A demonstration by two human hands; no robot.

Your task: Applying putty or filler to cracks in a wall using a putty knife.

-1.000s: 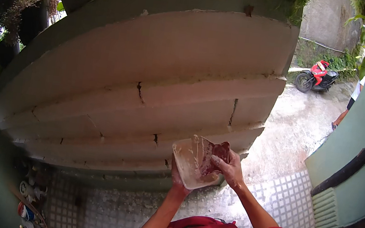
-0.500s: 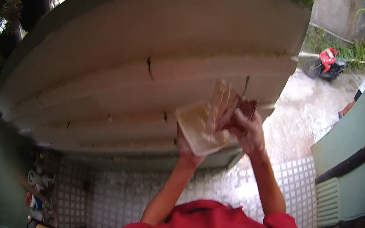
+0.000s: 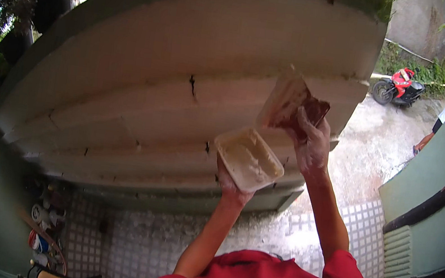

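Note:
My left hand (image 3: 231, 187) supports a white rectangular plastic tub (image 3: 249, 160) from below, its fingers partly hidden by the tub. Whitish paste (image 3: 244, 156) coats the tub's inside and bottom. Up and to the right, my right hand (image 3: 312, 143) is closed around a broad reddish-brown putty knife (image 3: 287, 105), whose wide blade is smeared with white. The blade is raised in front of the large pale surface (image 3: 144, 85); whether it touches cannot be made out. White residue covers the fingers of my right hand.
Dark marks and long ridges run across the pale surface. A red and black motorbike (image 3: 399, 87) stands outside at the upper right. Another person's arm (image 3: 424, 142) shows beside the green wall (image 3: 425, 190). Containers (image 3: 39, 241) line the lower left, near tiled floor (image 3: 135, 235).
My right hand has lifted the putty knife up and away from the tub, turning the blade toward the pale surface. The tub stays in my left hand at nearly the same place.

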